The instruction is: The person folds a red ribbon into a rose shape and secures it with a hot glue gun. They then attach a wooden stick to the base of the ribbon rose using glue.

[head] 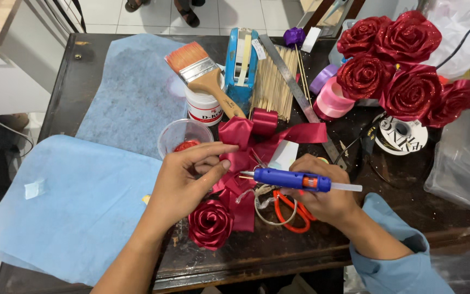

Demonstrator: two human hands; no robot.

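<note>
Ribbon rose (210, 223) below left hand (183, 182) pinching red ribbon (240, 163); right hand (322, 198) grips glue gun (295, 179).

A dark wooden table (278, 256) (scuffed along its near edge) stands on a white tiled floor (153, 16), far beyond the hands, evenly lit.

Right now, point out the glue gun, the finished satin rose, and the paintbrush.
glue gun (292, 178), head view, on its blue barrel.
finished satin rose (210, 223), head view, on the spiral centre.
paintbrush (191, 59), head view, on the orange bristles.
</note>
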